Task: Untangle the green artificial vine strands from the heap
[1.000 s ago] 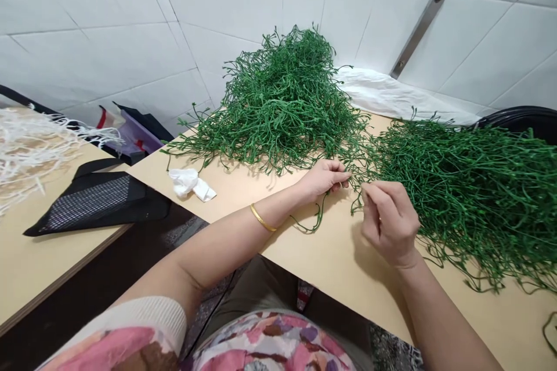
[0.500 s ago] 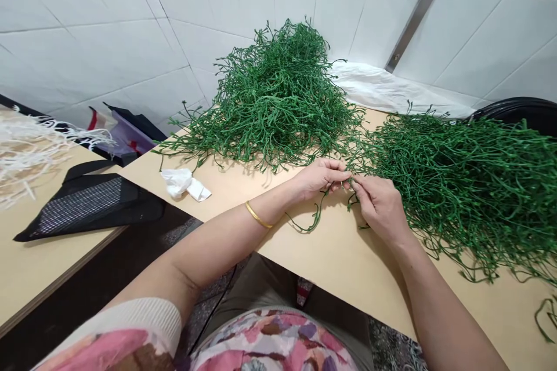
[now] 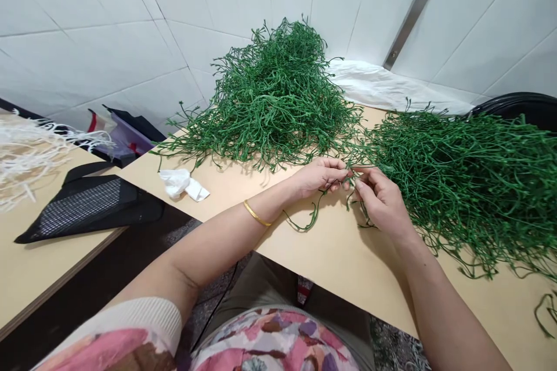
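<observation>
My left hand (image 3: 319, 178), with a gold bangle (image 3: 256, 213) on its wrist, pinches a thin green branching stem (image 3: 311, 221) whose end hangs down onto the table. My right hand (image 3: 383, 203) is close by, its fingertips on strands of the same kind near the left fingers. The right side of the tabletop is covered by a wide tangled heap of green stems (image 3: 461, 185). A taller heap of green stems (image 3: 272, 95) stands against the wall, touching the first heap near my hands. Both rest on a pale wooden tabletop (image 3: 339, 255).
A crumpled white tissue (image 3: 180, 182) lies left of the heaps. A second wooden table (image 3: 56, 261) holds a black mesh bag (image 3: 82, 208) and white shredded fibres (image 3: 26, 162). White plastic sheeting (image 3: 387, 87) lies along the tiled wall (image 3: 130, 29), below a metal bracket (image 3: 409, 20).
My right hand has moved left toward my left hand, and its fingers now work closer to the stem. My left hand has stayed almost still, and the view has shifted slightly.
</observation>
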The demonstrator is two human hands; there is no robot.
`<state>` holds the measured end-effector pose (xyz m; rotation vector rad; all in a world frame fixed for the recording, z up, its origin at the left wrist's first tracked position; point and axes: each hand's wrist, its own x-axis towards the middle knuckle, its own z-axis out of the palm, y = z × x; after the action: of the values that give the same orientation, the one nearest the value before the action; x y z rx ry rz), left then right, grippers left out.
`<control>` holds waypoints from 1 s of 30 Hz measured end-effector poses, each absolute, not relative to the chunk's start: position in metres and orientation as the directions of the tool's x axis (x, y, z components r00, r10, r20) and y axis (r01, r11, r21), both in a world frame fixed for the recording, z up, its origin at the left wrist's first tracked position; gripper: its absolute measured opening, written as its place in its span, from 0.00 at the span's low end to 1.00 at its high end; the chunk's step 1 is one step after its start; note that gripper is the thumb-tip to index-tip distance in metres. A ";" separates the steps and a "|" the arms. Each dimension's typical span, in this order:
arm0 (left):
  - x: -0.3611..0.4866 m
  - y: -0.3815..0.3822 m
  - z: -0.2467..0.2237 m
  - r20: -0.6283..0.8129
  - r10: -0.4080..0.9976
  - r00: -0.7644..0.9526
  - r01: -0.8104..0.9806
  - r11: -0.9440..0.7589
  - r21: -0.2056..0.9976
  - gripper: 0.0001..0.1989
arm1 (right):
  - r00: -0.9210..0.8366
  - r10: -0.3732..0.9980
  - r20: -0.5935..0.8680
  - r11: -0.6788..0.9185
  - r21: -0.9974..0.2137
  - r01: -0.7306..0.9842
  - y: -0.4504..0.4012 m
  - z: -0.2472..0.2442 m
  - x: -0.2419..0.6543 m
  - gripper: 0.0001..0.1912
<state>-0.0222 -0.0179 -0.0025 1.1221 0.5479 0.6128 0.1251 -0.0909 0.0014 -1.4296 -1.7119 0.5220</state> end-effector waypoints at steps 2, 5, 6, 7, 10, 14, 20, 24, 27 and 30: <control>-0.022 -0.017 -0.003 -0.108 0.716 0.690 -0.188 0.321 0.928 0.07 | -0.017 0.934 0.356 0.291 -0.735 0.613 -0.089 0.001 0.127 0.13; -0.022 -0.016 -0.004 -0.130 0.747 0.652 -0.201 0.335 0.921 0.07 | -0.013 0.948 0.318 0.267 -0.770 0.579 -0.086 -0.002 0.131 0.13; -0.022 -0.016 -0.003 -0.135 0.752 0.645 -0.204 0.341 0.918 0.07 | -0.005 0.954 0.298 0.249 -0.787 0.565 -0.085 -0.003 0.133 0.14; -0.022 -0.016 -0.003 -0.141 0.754 0.641 -0.207 0.347 0.915 0.07 | 0.001 0.959 0.282 0.234 -0.799 0.553 -0.084 -0.003 0.134 0.14; -0.023 -0.016 -0.002 -0.156 0.740 0.654 -0.197 0.366 0.910 0.06 | 0.015 0.967 0.256 0.210 -0.823 0.528 -0.083 -0.003 0.134 0.15; -0.024 -0.016 0.000 -0.178 0.715 0.676 -0.140 0.362 0.921 0.05 | 0.007 0.973 0.232 0.200 -0.852 0.483 -0.084 -0.003 0.132 0.14; -0.024 -0.016 0.000 -0.202 0.721 0.663 -0.096 0.348 0.932 0.06 | 0.005 0.984 0.178 0.158 -0.884 0.441 -0.085 -0.006 0.131 0.15; -0.024 -0.017 0.001 -0.216 0.726 0.653 -0.084 0.353 0.932 0.07 | 0.011 0.990 0.137 0.126 -0.933 0.338 -0.085 -0.007 0.128 0.15; -0.023 -0.018 0.002 -0.245 0.749 0.615 -0.091 0.376 0.922 0.07 | 0.013 0.989 0.144 0.131 -0.930 0.343 -0.086 -0.003 0.127 0.14; -0.023 -0.017 0.001 -0.249 0.767 0.591 -0.097 0.374 0.922 0.07 | 0.024 0.992 0.120 0.104 -0.932 0.348 -0.086 0.001 0.127 0.15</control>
<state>-0.0234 -0.0170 0.0009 1.0484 0.7622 0.6277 0.1268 -0.0861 0.0011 -1.3937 -1.4796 0.9018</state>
